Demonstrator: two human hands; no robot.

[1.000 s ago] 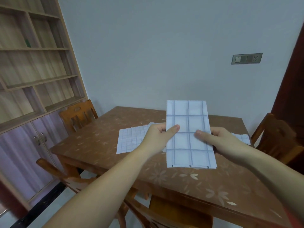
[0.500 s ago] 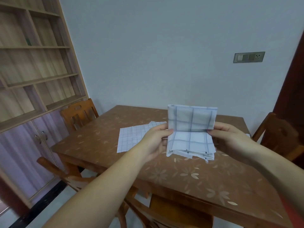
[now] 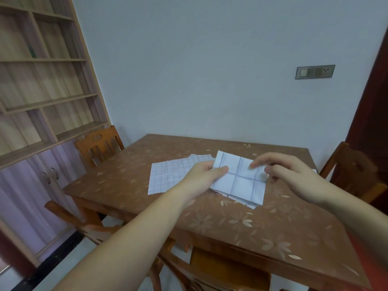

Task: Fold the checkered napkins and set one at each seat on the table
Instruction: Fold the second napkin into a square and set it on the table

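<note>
Wooden table [image 3: 231,223], chairs [image 3: 98,144] drawn up around it. One flat checkered sheet [image 3: 168,175] lies mid-table, apparently waiting its turn. Folded napkin [image 3: 241,182] is held low over the near half, layers stacked. Left hand [image 3: 201,177] pinches its left edge and right hand [image 3: 294,175] its right, likely squaring the fold.

The folded napkin [image 3: 241,181] is white, crossed by wide blue-violet lines into large checks. The flat napkin [image 3: 168,175] is white too, but its blue grid is much finer. The worktop [image 3: 231,225] is reddish brown, scattered with pale petal and flower motifs. The chair [image 3: 98,143] is orange-brown wood. The wall [image 3: 210,70] is a plain pale grey-blue, the shelving [image 3: 48,99] light wood grain, the cabinet doors [image 3: 31,196] streaked lilac, the door [image 3: 373,101] dark maroon.
</note>
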